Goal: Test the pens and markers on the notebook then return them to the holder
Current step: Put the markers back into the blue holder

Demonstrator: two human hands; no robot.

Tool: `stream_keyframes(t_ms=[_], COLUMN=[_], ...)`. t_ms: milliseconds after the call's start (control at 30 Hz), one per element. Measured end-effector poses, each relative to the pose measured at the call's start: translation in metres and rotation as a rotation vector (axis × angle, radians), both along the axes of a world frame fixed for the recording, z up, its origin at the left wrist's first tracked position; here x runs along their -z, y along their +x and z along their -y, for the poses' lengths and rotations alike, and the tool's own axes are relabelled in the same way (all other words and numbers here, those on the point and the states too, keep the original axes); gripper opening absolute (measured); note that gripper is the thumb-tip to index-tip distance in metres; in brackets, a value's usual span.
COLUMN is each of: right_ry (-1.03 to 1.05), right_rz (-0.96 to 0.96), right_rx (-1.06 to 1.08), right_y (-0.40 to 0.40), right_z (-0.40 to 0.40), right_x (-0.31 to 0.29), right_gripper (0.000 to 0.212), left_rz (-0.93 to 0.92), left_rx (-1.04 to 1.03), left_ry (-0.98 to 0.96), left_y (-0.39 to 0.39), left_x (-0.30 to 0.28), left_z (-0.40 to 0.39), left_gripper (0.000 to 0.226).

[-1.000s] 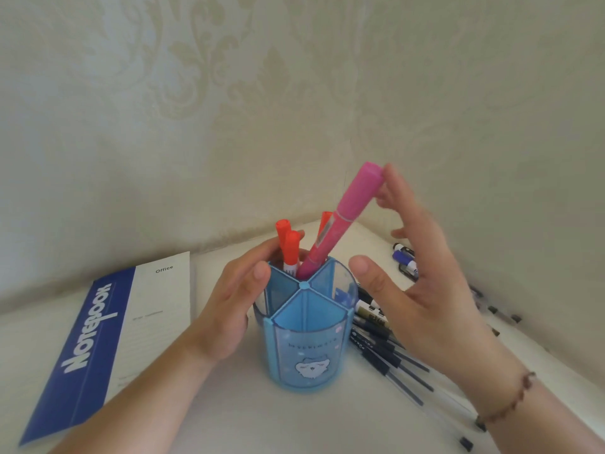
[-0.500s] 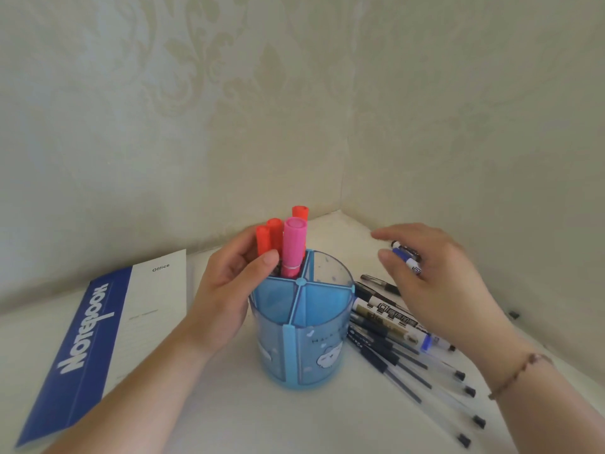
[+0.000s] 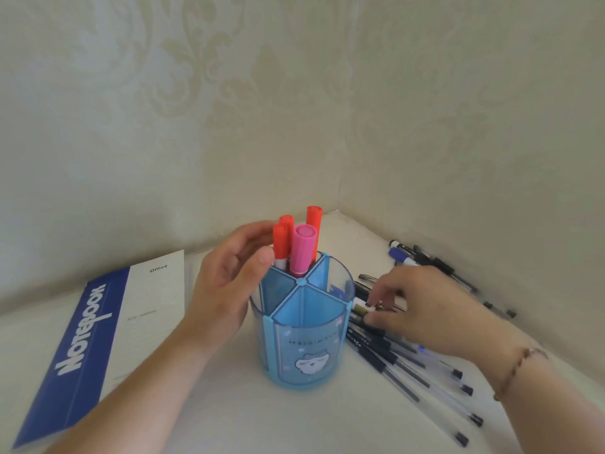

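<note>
Head view: four markers, a pink marker (image 3: 302, 249) among three orange, stand in the blue holder (image 3: 302, 326), steadied by the left hand (image 3: 226, 286). The right hand (image 3: 422, 309) seemingly pinches a white marker (image 3: 360, 306) from the many pens (image 3: 406, 371) left on the counter (image 3: 229, 414); the notebook (image 3: 108, 332) lies closed.

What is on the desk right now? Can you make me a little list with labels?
holder: blue pen holder, upright, split into compartments
in holder: pink marker and three orange markers, all in the back compartment
left hand: cupped against the holder's side
right hand: fingers closing on a white marker in the pile
pile: loose pens lying right of the holder
notebook: closed, blue and white, left of the holder
</note>
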State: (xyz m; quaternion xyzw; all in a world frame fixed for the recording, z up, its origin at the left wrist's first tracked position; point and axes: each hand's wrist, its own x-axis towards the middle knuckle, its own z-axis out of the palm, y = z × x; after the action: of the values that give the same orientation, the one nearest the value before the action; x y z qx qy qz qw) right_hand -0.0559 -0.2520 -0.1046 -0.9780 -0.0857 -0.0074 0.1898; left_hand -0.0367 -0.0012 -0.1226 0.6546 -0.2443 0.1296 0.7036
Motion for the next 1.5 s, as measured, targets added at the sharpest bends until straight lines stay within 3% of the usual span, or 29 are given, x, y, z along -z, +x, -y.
stream_keyframes(t_ms=[100,200,400,467,567,633,700,800,1000,1100,1200,1267,1500], right_ry=[-0.157,-0.227,-0.186,0.05,0.663,1.071,1.239,1.269,0.943,0.79,0.316,0.113,-0.276], right_rz=[0.018,0.011,0.057,0.178,0.429,0.52,0.604,0.631,0.587,0.636,0.428,0.258,0.123], right_rx=[0.045,0.115,0.128,0.098,0.059,-0.06,-0.217,-0.337,-0.328,-0.068,0.34,0.479,0.547], right_y=[-0.001,-0.002,-0.007,-0.005,-0.01,-0.022,-0.033,-0.037,-0.031,-0.021,0.004,0.015,0.018], right_z=[-0.008,-0.012,-0.012,-0.006,-0.01,-0.019,-0.028,-0.036,-0.032,-0.011,0.03,0.045,0.028], right_x=[0.003,0.004,0.008,0.007,-0.005,-0.018,-0.026,-0.025,-0.014,-0.019,-0.012,-0.001,0.002], right_gripper=[0.023,0.025,0.019,0.013,0.057,0.067,0.06,0.054,0.033,0.022,0.021,0.023,0.021], left_rz=[-0.003,-0.026,-0.003,0.004,0.015,0.013,0.005,0.0,0.002,0.006,0.013,0.013,0.016], left_rx=[-0.065,-0.04,-0.034,-0.039,-0.032,-0.02,-0.012,-0.007,0.008,0.006,-0.004,-0.004,-0.004], left_ry=[-0.008,0.026,0.032,0.034,0.036,0.024,0.011,0.001,-0.021,-0.015,-0.018,-0.024,-0.031], left_y=[0.001,0.0,-0.001,0.0,0.0,-0.001,-0.001,0.0,-0.003,-0.003,-0.002,-0.002,-0.004], left_x=[-0.001,0.001,0.002,0.002,0.001,0.0,0.001,0.002,0.0,0.001,0.001,0.001,-0.003], left_z=[-0.003,-0.004,-0.004,-0.005,-0.005,-0.004,-0.003,-0.003,-0.003,-0.003,-0.004,-0.004,-0.003], left_gripper=[0.056,0.063,0.051,0.048,0.056,0.062,0.064,0.067,0.064,0.07,0.066,0.062,0.057])
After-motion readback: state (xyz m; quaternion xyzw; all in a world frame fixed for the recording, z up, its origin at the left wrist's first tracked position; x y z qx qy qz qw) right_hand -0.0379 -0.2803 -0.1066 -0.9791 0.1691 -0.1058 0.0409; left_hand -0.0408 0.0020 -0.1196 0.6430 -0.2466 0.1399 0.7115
